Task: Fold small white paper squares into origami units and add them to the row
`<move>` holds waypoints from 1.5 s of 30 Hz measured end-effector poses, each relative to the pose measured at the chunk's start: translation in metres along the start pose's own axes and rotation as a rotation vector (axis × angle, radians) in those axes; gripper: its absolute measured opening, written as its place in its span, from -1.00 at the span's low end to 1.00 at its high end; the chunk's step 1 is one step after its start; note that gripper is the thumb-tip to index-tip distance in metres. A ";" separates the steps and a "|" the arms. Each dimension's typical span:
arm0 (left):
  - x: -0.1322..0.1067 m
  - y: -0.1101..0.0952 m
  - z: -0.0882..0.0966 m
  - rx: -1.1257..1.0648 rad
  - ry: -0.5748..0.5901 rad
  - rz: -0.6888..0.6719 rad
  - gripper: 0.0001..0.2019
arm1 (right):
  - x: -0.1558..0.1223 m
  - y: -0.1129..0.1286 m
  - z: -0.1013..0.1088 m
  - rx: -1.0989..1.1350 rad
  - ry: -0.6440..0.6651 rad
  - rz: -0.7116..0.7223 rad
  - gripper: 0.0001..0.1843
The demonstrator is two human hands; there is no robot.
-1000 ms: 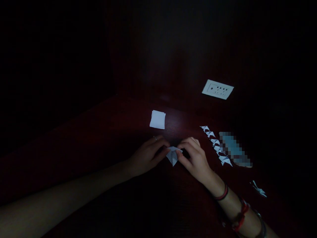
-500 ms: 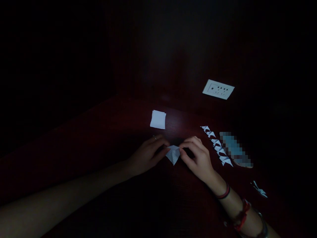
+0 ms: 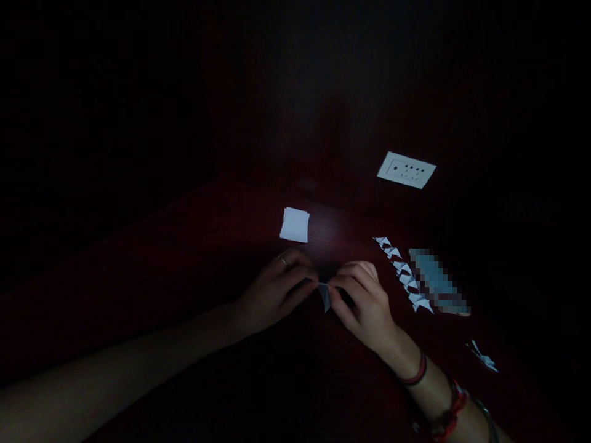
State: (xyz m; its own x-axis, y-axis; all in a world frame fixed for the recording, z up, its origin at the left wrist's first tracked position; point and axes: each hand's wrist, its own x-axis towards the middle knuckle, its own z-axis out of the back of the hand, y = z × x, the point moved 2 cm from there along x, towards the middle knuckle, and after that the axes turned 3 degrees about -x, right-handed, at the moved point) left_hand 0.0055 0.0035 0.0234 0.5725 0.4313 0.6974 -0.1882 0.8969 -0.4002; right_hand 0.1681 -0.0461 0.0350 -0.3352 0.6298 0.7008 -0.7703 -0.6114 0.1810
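Note:
Between my two hands is a small folded piece of white paper (image 3: 325, 298), its pointed end hanging down towards me. My left hand (image 3: 281, 289), with a ring on one finger, pinches its left edge. On the other side my right hand (image 3: 362, 298) grips the right edge between thumb and fingers. Only a narrow strip of the paper shows; the fingertips cover the rest. Beyond my left hand lies a stack of square white paper sheets (image 3: 294, 225). Several folded paper pieces (image 3: 406, 277) form a slanting row to the right of my right hand.
A blurred-out flat oblong object (image 3: 438, 280) lies beside the row. Nearer me on the right are some white paper scraps (image 3: 483, 357). A white wall socket (image 3: 406, 170) sits behind the dark red table (image 3: 184, 246). Surroundings are very dark.
The paper between my hands has gone from a wide, open kite-like shape to a narrow strip. My hands have drawn closer together around it. The camera view has shifted slightly.

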 end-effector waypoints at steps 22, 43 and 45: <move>0.002 0.006 0.011 0.017 -0.099 0.097 -0.92 | -0.001 -0.030 0.016 -0.071 0.045 -0.052 -0.91; -0.003 0.005 -0.001 0.015 -0.024 -0.016 -0.94 | 0.000 -0.001 0.003 -0.039 0.040 0.031 -0.89; -0.003 0.005 -0.002 0.030 -0.032 -0.024 -0.93 | -0.001 0.000 0.003 -0.039 0.036 0.036 -0.88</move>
State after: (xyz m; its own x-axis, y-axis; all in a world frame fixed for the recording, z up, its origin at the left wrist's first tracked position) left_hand 0.0041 0.0063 0.0182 0.5514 0.4117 0.7256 -0.1988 0.9095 -0.3650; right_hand 0.1703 -0.0479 0.0366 -0.3820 0.6249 0.6808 -0.7779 -0.6152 0.1282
